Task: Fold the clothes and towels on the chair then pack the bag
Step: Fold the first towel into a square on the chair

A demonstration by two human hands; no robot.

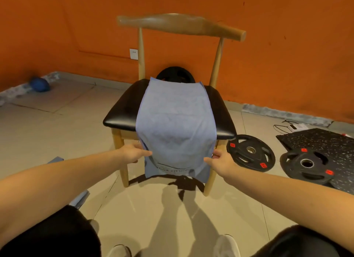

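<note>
Orange wall [287, 46] behind, beige tiled floor [47, 134] below. Front and centre, wooden chair with black padded seat [122, 111], curved backrest up top. Spread down the middle of that seat, pale blue towel [176, 122], far edge lying near the seat back, near end draping over the front edge and hanging toward the floor, dark printed lettering partly readable on the hanging part. Off to the right, speckled black rubber mat [314, 140] with a black weight plate with red markings [306, 165] resting on its edge, a second such plate [251, 153] just beside the chair leg. Left hand [134, 153] pinching the towel's left hanging edge; right hand [220, 162] pinching the right edge, both closed on cloth. Far left against the wall, small blue ball [40, 84].
</note>
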